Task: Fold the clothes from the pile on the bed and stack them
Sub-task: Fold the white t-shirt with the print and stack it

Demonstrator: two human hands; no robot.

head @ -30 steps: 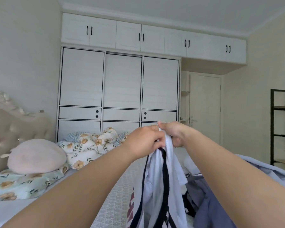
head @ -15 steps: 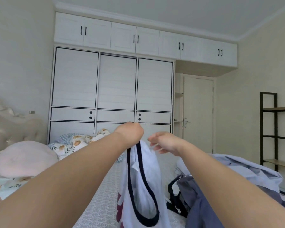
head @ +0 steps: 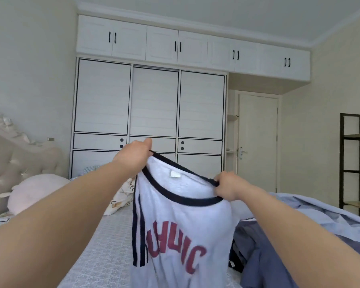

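White T-shirt (head: 181,231): soft matt knit cloth with a dark ribbed neck band, dark side stripes and flat red printed letters; a small white woven label sits inside the neck. Bed cover (head: 104,250), below the shirt: pale quilted cloth, textured and matt. Heap of clothes (head: 295,221), right of the shirt: thin, smooth, creased blue-grey cloth. Headboard (head: 10,161), far left of the shirt: buttoned padded upholstery with a faint sheen. Wardrobe (head: 152,104), behind the shirt: smooth matt white panels.
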